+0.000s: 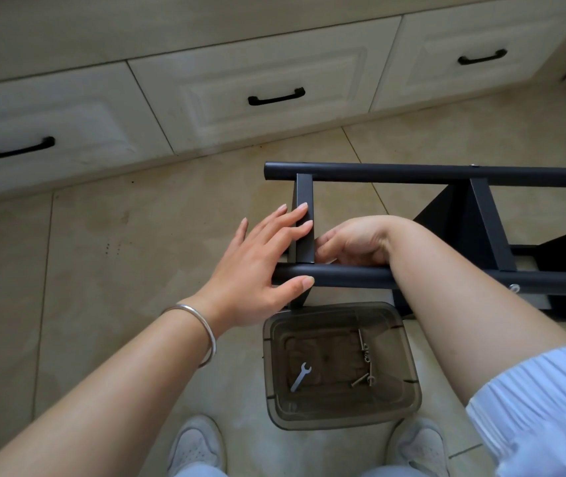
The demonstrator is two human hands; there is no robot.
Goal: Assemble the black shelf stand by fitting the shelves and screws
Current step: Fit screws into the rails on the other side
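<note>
The black shelf stand [412, 175] lies on its side on the tiled floor, its two round poles running left to right. A black shelf panel [305, 194] stands between the poles at the left end. My left hand [261, 259] lies flat with straight fingers against that panel, thumb on the near pole [343, 274]. My right hand [354, 241] reaches behind the near pole just right of the panel, fingers curled; what they hold is hidden. A second shelf panel [484, 215] sits further right, with a screw [514, 288] in the near pole.
A smoky transparent plastic box [409, 359] sits on the floor before my feet, holding a small flat wrench [300, 376] and several screws [366, 363]. Cream drawers with black handles [276, 97] line the far side. My white shoes [195, 445] are at the bottom.
</note>
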